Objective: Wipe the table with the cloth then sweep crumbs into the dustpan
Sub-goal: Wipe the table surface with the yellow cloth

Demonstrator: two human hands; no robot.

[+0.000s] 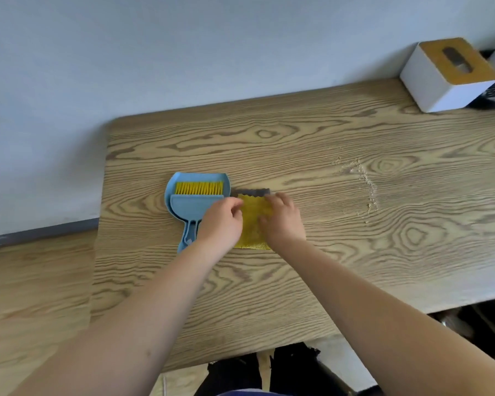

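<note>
Cloth [253, 221] lay flat on bench [355, 252], touching right side of dustpan [195, 205]. Left hand [220, 224] and right hand [282, 221] both on cloth, fingers [272, 200] curled, pinching its far edge. Crumbs [367, 184] lay well right of cloth, right hand nearer. Cloth's long axis ran toward person.

One yellow cloth [253, 221] lies under the two hands, left hand [220, 222] and right hand [282, 217]. Left of them: one blue dustpan [183, 208], one brush [199, 188]. Far right: one tissue box [449, 74], one crumb trail [367, 184].
</note>
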